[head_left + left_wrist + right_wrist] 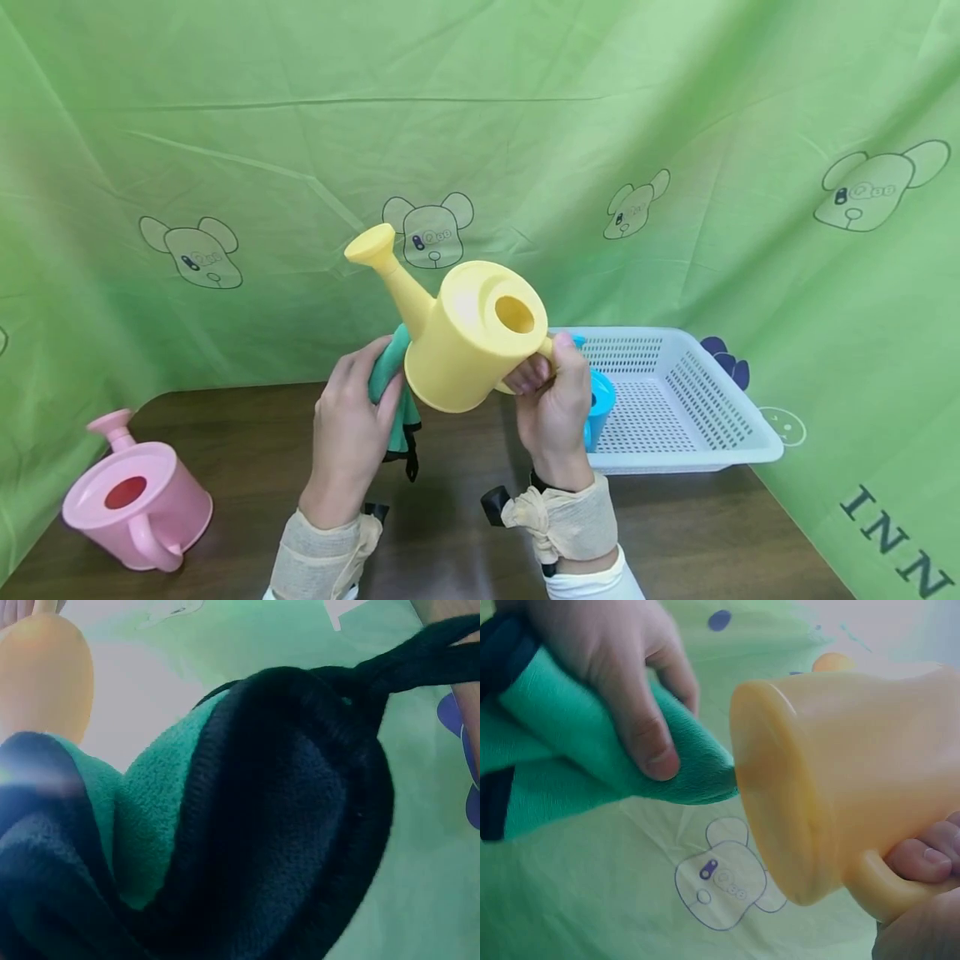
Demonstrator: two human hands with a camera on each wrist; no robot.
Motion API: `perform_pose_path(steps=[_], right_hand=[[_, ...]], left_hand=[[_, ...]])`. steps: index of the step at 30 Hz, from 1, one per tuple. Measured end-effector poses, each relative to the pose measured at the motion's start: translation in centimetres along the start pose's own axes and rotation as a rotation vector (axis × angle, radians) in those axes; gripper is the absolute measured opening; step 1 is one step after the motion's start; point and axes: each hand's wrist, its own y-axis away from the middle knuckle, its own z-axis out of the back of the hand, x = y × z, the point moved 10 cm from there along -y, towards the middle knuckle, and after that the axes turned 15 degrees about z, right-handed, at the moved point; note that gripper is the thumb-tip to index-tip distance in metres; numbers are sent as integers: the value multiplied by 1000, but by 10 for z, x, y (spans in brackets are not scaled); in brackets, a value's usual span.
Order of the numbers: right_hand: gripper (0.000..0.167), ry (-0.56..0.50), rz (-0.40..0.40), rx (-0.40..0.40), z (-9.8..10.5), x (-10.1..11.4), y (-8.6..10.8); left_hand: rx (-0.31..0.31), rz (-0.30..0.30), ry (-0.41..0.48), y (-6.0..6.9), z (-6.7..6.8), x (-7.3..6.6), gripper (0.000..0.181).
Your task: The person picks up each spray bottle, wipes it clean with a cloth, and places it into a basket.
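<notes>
A yellow watering can [457, 350] is held up in the air, tilted, its spout pointing up and to the left. My right hand [557, 408] grips it by the handle, fingers curled through the loop. On the can's other side my left hand [348, 429] pinches a green cloth [592, 750] with black edging. In the right wrist view the cloth's bunched end meets the can's base. The left wrist view is mostly filled by the cloth's dark edge and loop [292, 802], with part of the can at its upper left.
A pink watering can [146, 500] stands on the brown table [442, 533] at the left. Behind my right hand is a white plastic basket [675, 458] with a blue watering can [600, 404] inside, partly hidden. A green printed sheet [300, 150] hangs at the back and sides.
</notes>
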Motion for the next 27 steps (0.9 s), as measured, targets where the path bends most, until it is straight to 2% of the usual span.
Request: perform_pose_path(steps=[5,10,13,18,27], right_hand=[[56,47,141,13,-1,6,2],[56,134,257,58,-8,11,6],[56,190,286,80,-12,12,8],[64,184,312,58,-12,13,9],[67,155,361,15,-8,17,5]], left_hand=[[12,-3,-27,3,-5,-2,43],[-21,-77,-31,9,-9,-14,45],[-51,-101,-13,11,-9,-18,49],[-91,-72,15,11,-6,-16,53],[-69,-135,8,14,-8,-25,51]])
